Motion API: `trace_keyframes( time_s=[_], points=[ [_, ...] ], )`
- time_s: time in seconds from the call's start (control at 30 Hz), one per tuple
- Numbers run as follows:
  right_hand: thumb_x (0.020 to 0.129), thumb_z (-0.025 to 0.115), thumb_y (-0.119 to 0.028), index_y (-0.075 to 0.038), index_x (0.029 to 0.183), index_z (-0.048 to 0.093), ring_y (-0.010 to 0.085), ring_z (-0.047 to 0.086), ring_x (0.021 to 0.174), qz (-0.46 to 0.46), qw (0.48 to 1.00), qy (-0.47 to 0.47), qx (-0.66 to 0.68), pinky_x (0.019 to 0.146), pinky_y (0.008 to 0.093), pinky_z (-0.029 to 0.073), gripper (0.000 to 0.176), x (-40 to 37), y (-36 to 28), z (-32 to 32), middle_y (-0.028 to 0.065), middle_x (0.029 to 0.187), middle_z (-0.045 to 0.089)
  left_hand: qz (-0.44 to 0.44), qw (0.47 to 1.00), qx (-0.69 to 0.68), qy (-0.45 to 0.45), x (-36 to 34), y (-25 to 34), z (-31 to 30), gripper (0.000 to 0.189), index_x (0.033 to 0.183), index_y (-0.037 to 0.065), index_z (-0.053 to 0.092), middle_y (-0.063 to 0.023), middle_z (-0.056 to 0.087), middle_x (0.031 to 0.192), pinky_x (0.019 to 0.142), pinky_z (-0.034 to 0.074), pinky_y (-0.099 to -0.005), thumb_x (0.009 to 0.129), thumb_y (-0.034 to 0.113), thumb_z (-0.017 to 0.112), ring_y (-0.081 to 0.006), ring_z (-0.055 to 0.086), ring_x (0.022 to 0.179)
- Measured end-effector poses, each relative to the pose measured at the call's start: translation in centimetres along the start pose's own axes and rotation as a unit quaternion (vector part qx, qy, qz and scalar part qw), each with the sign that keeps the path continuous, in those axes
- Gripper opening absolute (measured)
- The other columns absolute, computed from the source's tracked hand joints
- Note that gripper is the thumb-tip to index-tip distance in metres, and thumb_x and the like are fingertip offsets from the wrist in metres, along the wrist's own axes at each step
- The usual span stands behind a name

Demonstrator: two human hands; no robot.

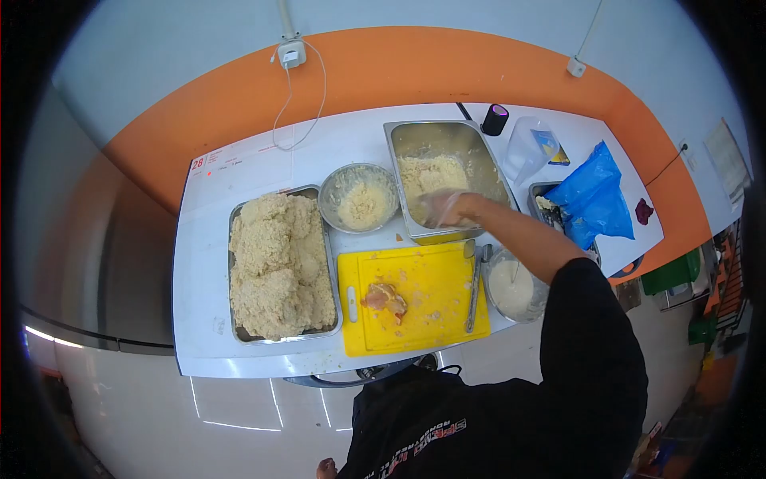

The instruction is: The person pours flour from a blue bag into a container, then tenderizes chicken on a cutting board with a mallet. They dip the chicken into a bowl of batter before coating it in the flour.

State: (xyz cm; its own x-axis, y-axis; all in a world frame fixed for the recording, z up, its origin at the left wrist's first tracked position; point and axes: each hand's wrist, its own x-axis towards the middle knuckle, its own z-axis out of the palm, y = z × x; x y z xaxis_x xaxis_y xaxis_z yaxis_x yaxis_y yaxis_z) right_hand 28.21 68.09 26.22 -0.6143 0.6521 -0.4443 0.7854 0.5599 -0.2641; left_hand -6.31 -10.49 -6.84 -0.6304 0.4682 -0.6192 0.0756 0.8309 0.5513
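My right hand (447, 209), in a clear plastic glove, reaches into a deep steel pan (496, 191). Pale breading crumbs (435, 174) lie in the pan beside it. The fingers are blurred and partly below the rim, so their grip does not show. At the bottom edge, only a bit of my left hand (326, 469) appears, low beside my dark shirt and away from the table. A raw piece of meat (385, 301) rests on a yellow cutting board (419, 335). Along the board's right side lies a long metal utensil (475, 291).
A tray (338, 307) heaped with breaded pieces (279, 267) stands at the left. Beside the pan is a glass bowl of crumbs (363, 205). A bowl of white batter (512, 289) sits under my forearm. A blue plastic bag (592, 195) and clear container (528, 150) are at the right.
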Motion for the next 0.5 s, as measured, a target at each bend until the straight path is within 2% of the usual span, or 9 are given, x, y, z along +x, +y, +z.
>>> trace_keyframes(
  time_s=[0.03, 0.1, 0.13, 0.17, 0.23, 0.27, 0.3, 0.43, 0.5],
  points=[
    [0.078, 0.075, -0.033, 0.0, 0.13, 0.06, 0.0367, 0.066, 0.104, 0.003, 1.0, 0.003, 0.002, 0.093, 0.0428, 0.05, 0.063, 0.3, -1.0, 0.4, 0.0226, 0.12, 0.067, 0.026, 0.999, 0.048, 0.001, 0.0, -0.1, -0.1, 0.034, 0.119, -0.001, 0.062, -0.0163, 0.061, 0.1, 0.079, 0.043, -0.037, 0.098, 0.025, 0.055, -0.0257, 0.055, 0.091],
    [0.084, 0.071, -0.031, 0.0, 0.121, 0.066, 0.0308, 0.065, 0.102, 0.089, 0.976, -0.154, 0.123, 0.088, 0.0425, 0.048, 0.049, 1.1, -2.2, 0.8, 0.0175, 0.124, 0.067, 0.103, 0.977, 0.187, -0.007, -0.8, -0.6, -0.3, 0.041, 0.125, -0.002, 0.059, -0.0214, 0.06, 0.114, 0.093, 0.043, -0.0407, 0.1, 0.03, 0.052, -0.0317, 0.055, 0.107],
    [0.084, 0.071, -0.031, 0.0, 0.121, 0.066, 0.0308, 0.065, 0.102, 0.09, 0.977, -0.15, 0.125, 0.088, 0.0425, 0.048, 0.049, 1.8, -2.1, 1.0, 0.0175, 0.124, 0.067, 0.16, 0.945, 0.286, -0.019, -1.4, -0.9, -0.2, 0.044, 0.128, -0.002, 0.058, -0.0239, 0.06, 0.122, 0.099, 0.043, -0.0425, 0.102, 0.032, 0.05, -0.0347, 0.055, 0.115],
    [0.082, 0.071, -0.031, 0.0, 0.115, 0.069, 0.0289, 0.065, 0.096, 0.103, 0.976, -0.136, 0.137, 0.083, 0.0419, 0.049, 0.044, 3.1, -1.6, 1.8, 0.0158, 0.115, 0.069, 0.319, 0.762, 0.563, -0.023, -2.5, -1.8, -0.9, 0.047, 0.131, -0.002, 0.057, -0.0265, 0.06, 0.129, 0.106, 0.043, -0.0444, 0.103, 0.035, 0.048, -0.0377, 0.055, 0.123],
    [0.081, 0.071, -0.03, 0.0, 0.109, 0.072, 0.027, 0.064, 0.091, 0.116, 0.974, -0.123, 0.151, 0.078, 0.0413, 0.05, 0.04, 5.3, 0.2, 3.5, 0.0141, 0.107, 0.071, 0.253, 0.832, 0.486, -0.084, -2.7, -1.8, -0.5, 0.047, 0.13, -0.003, 0.058, -0.0265, 0.06, 0.129, 0.104, 0.044, -0.0446, 0.103, 0.035, 0.048, -0.0381, 0.056, 0.122],
    [0.082, 0.071, -0.027, -0.001, 0.111, 0.071, 0.0275, 0.064, 0.089, 0.121, 0.964, -0.183, 0.148, 0.078, 0.0413, 0.05, 0.038, 6.3, 1.4, 4.1, 0.014, 0.106, 0.071, 0.217, 0.862, 0.445, -0.109, -2.7, -1.7, -0.3, 0.047, 0.129, -0.003, 0.058, -0.0266, 0.06, 0.128, 0.103, 0.045, -0.0447, 0.103, 0.035, 0.048, -0.0382, 0.056, 0.121],
    [0.083, 0.07, -0.023, -0.002, 0.113, 0.071, 0.028, 0.064, 0.088, 0.125, 0.951, -0.243, 0.142, 0.078, 0.0413, 0.051, 0.036, 7.0, 2.4, 4.5, 0.0139, 0.105, 0.071, 0.136, 0.942, 0.302, -0.055, -1.7, -1.1, -0.2, 0.046, 0.129, -0.003, 0.058, -0.0258, 0.06, 0.126, 0.102, 0.045, -0.0442, 0.103, 0.035, 0.049, -0.0374, 0.056, 0.119],
    [0.083, 0.07, -0.015, -0.006, 0.116, 0.07, 0.0268, 0.064, 0.087, 0.111, 0.935, -0.291, 0.17, 0.077, 0.0421, 0.051, 0.034, 6.2, 5.1, 3.9, 0.0145, 0.102, 0.07, 0.054, 0.982, 0.175, -0.039, 0.7, -0.9, 0.6, 0.043, 0.125, -0.002, 0.06, -0.0227, 0.061, 0.118, 0.094, 0.046, -0.0423, 0.101, 0.032, 0.051, -0.034, 0.056, 0.11],
    [0.09, 0.067, -0.032, -0.008, 0.125, 0.065, 0.0248, 0.062, 0.108, 0.062, 0.951, -0.127, 0.275, 0.088, 0.0406, 0.05, 0.043, 3.2, 6.8, 1.0, 0.0115, 0.127, 0.064, 0.036, 0.988, 0.143, -0.039, 1.3, -0.5, 0.8, 0.041, 0.124, -0.002, 0.06, -0.0212, 0.061, 0.114, 0.091, 0.046, -0.0413, 0.1, 0.031, 0.052, -0.0324, 0.056, 0.105]
  ],
)
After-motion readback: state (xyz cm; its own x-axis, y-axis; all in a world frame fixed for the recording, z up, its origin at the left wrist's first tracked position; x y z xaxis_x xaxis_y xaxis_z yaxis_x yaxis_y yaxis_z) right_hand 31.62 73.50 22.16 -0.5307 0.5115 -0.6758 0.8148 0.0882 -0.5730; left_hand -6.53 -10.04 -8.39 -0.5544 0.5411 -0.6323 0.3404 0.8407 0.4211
